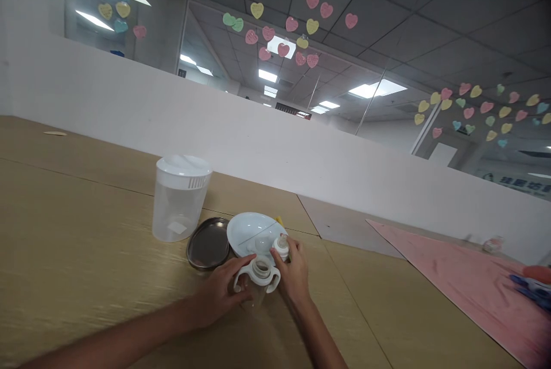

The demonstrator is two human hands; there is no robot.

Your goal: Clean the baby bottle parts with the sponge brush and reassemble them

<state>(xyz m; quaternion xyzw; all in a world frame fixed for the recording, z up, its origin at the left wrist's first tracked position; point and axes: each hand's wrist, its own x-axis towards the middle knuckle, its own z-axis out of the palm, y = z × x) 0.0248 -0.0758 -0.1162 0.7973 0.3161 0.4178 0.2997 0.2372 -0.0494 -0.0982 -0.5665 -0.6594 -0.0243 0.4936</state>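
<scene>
My left hand grips a clear baby bottle by its white two-handled collar, and the bottle's lower part is hard to see through the hand and glare. My right hand pinches a small white bottle part, possibly a teat or cap, just above the collar. Behind both hands lies a white round dish holding a pale item. To its left sit a dark metal tray and a clear plastic canister with a white lid.
The light wooden table runs under everything, with a thin wooden stick at the far left. A pink cloth lies at the right, with blue objects at its edge. A low white partition stands behind the table.
</scene>
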